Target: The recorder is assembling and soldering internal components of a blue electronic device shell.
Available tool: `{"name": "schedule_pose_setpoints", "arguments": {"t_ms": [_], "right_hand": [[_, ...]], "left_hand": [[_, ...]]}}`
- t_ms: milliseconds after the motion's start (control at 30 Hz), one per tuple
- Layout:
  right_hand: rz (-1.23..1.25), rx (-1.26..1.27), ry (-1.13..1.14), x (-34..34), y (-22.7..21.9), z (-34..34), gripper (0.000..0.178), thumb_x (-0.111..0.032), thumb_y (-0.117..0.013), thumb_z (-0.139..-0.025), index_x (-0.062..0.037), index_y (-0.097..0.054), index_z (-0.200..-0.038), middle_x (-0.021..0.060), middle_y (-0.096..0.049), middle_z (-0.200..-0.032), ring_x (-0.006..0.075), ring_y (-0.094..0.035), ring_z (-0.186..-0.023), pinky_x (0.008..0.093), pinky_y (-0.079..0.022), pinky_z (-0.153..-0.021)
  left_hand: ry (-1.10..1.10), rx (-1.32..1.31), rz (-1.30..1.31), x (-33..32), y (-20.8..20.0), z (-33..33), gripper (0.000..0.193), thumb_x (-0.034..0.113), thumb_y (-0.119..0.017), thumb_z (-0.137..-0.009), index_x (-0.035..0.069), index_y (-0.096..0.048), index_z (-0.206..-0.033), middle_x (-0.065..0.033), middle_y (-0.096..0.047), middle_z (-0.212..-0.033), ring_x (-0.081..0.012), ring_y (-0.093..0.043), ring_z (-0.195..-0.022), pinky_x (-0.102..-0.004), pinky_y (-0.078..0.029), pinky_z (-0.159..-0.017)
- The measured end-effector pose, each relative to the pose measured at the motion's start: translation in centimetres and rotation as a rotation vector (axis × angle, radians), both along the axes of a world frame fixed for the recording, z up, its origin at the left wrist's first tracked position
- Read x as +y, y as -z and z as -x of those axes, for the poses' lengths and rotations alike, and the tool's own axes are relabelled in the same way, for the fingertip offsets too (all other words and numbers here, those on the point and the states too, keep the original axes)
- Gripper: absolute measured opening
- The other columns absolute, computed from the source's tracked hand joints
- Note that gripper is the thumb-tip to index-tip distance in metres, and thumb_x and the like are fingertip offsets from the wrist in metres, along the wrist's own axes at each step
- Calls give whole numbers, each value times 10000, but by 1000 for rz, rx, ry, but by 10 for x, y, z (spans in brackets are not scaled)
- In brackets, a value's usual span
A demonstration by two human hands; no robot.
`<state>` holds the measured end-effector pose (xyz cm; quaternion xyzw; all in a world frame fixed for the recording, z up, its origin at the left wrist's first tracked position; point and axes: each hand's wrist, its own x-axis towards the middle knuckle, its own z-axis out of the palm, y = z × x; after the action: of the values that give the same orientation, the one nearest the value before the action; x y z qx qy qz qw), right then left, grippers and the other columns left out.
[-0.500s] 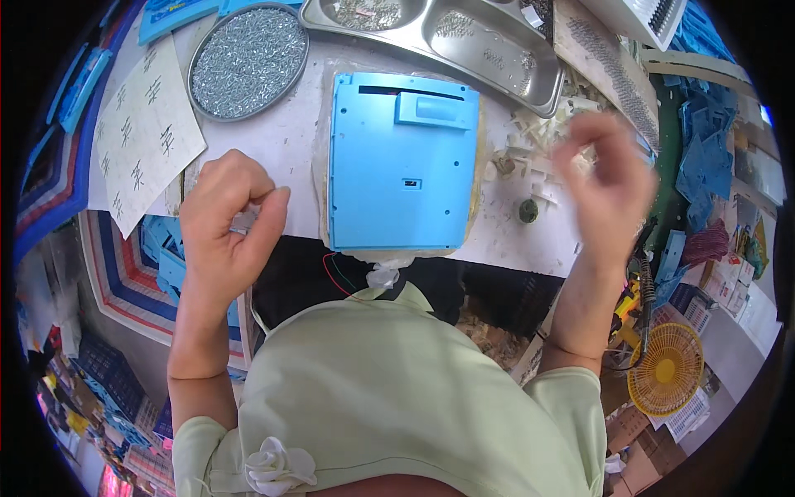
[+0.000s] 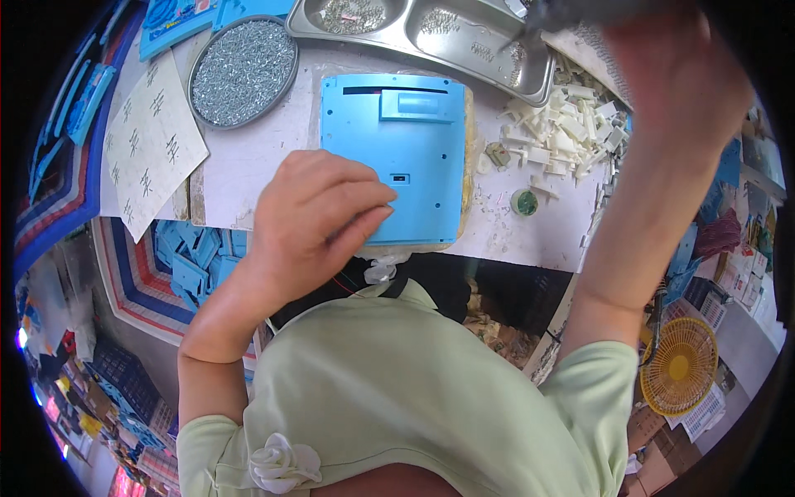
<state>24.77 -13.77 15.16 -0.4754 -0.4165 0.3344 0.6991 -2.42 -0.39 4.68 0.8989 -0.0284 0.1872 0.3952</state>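
Observation:
A light blue plastic housing (image 2: pixel 418 149) lies flat in front of me, with a slot near its far edge, a raised block and a small square opening. My left hand (image 2: pixel 319 219) is over its near left part, thumb and fingers drawn together; anything between the fingertips is too small to make out. Raised at the far right, my right hand (image 2: pixel 683 83) is smeared by motion. It grips a dark grey power screwdriver (image 2: pixel 571 12), also blurred, its thin tip pointing towards the metal tray (image 2: pixel 542 87), which holds small metal parts in its compartments.
A round dish (image 2: pixel 294 79) of silvery screws stands far left, beside a marked paper sheet (image 2: pixel 153 141). White plastic pieces (image 2: pixel 571 137) are heaped right of the housing, near a small green round container (image 2: pixel 524 202). A yellow basket (image 2: pixel 679 367) sits low at right.
My left hand has moved right, from beside the housing to over it. My right hand has risen up and to the right and now has the power screwdriver in it.

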Motion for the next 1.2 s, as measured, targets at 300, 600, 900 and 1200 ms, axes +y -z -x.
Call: {"name": "schedule_pose_setpoints", "arguments": {"t_ms": [300,600,900,1200], "right_hand": [[-89,-47,197,-46,55,98,345,-329,-582,-986,-103,-512,-1236,-26,-492,-668,131,-483,-602,334,-417,-626],[-108,-92,212,-38,63,93,369,-343,-596,-969,-110,-505,-1241,-27,-485,-660,138,-471,-569,330,-418,-626],[-236,-98,51,-58,56,80,374,-346,-573,-973,-119,-506,-1263,-35,-512,-683,114,-502,-579,322,-426,-639],[-237,-102,43,-68,54,77,382,-355,-579,-978,-118,-506,-1269,-37,-514,-687,109,-500,-578,319,-429,-640]], "left_hand": [[117,13,3,-12,3,-19,228,36,-790,-755,95,-713,-961,-38,-665,-898,-230,-624,-814,-379,-432,-793],[53,28,-166,2,3,-35,169,92,-789,-763,85,-658,-870,-49,-584,-829,-252,-569,-772,-394,-398,-744],[128,-24,-260,-5,5,-58,113,95,-747,-801,112,-693,-899,-28,-576,-878,-227,-556,-824,-399,-368,-824],[80,-137,-410,-6,20,-63,173,157,-801,-769,168,-754,-935,35,-575,-860,-178,-534,-816,-418,-357,-843]]}}
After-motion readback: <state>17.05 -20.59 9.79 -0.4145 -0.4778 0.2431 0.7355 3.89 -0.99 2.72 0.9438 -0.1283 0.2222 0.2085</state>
